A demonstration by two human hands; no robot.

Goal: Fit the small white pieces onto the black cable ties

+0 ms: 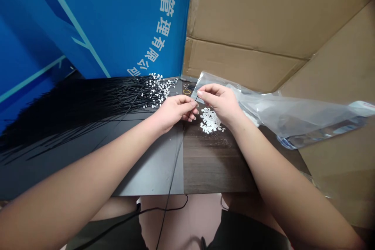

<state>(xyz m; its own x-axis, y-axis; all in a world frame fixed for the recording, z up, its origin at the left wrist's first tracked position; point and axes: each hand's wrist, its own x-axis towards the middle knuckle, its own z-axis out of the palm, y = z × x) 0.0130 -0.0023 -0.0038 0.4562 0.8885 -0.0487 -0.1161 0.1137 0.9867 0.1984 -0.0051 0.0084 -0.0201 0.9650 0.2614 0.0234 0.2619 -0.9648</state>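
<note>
My left hand (177,112) is closed with a thin black wire (175,160) between its fingers. The wire runs down from there over the table's front edge towards my lap. Close by on the right, my right hand (218,99) pinches the dark tip of the wire between thumb and forefinger; the fingers hide any detail there. Below and between the hands lies a loose pile of small white connectors (211,121). A large bundle of black wires (96,93) stretches across the left of the table, its right-hand ends capped with white connectors (158,90).
Clear plastic bags (290,113) lie at the right, behind my right hand. A yellow ring (186,92) sits near the back. A blue printed panel (117,19) and cardboard walls (249,11) enclose the table (216,172). A black cable (123,222) crosses my lap.
</note>
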